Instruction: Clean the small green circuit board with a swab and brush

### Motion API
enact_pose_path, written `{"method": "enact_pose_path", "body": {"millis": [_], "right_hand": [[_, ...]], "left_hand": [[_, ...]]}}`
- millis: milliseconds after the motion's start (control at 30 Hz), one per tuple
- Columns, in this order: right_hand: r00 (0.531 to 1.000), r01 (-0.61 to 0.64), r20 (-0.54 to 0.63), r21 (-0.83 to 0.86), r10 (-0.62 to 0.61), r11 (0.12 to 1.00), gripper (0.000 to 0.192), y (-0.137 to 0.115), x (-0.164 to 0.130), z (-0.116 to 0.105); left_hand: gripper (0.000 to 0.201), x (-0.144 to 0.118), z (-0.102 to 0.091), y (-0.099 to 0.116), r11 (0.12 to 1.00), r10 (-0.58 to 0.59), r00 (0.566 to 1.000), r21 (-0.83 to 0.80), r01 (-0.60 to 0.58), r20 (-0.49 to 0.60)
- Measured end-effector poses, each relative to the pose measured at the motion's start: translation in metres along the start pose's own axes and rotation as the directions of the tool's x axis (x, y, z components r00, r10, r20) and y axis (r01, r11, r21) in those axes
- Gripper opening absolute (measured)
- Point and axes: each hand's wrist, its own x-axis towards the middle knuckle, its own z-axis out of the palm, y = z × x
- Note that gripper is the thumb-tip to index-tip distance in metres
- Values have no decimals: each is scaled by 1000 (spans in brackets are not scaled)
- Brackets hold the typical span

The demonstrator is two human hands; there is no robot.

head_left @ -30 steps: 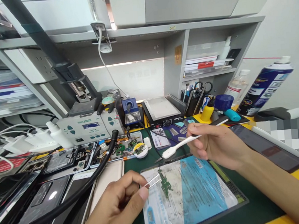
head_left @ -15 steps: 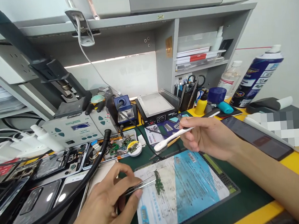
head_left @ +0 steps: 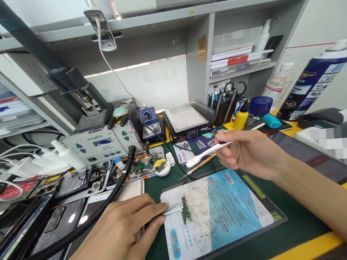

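Head view is showing the left hand (head_left: pixel 118 238) pinching tweezers (head_left: pixel 172 208) onto a small green circuit board (head_left: pixel 185 210) lying on the blue-and-white sheet (head_left: pixel 228 210), while the right hand (head_left: pixel 247 154) is gripping a white brush (head_left: pixel 211 151) just beyond it.

The left hand (head_left: pixel 122 242) is bare: no glove, ring or watch shows on it. Its fingers are slim, with short, plain, unpainted nails, and the knuckles crease lightly. Only the hand and the start of the wrist are in view; no sleeve reaches it.

The right hand (head_left: pixel 249 154), on the far side of the mat (head_left: pixel 245 208) from the left one, is bare too, without ring or band. Its nails are short and unpainted. The forearm behind it is uncovered along all the length that shows, down to the frame's lower right corner, with no cuff, strap or mark on it.
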Motion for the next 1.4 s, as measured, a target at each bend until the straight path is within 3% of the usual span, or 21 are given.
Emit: {"method": "enact_pose_path", "body": {"millis": [733, 933, 1200, 1400], "right_hand": [[1000, -7, 8, -37, 7, 999, 20, 4, 3, 0], [999, -32, 25, -55, 34, 998, 21, 9, 2, 5], [984, -7, 177, -143, 33, 990, 22, 24, -9, 23], [980, 19, 199, -245, 31, 969, 25, 40, -16, 40]], "left_hand": [[18, -10, -23, 0, 978, -208, 975, 4, 209, 82], [11, -16, -32, -7, 960, -259, 962, -91, 266, 86], [19, -2, -45, -12, 957, -214, 977, -204, 207, -17], [21, -7, -26, 7, 960, -256, 930, -180, 213, -264]]}}
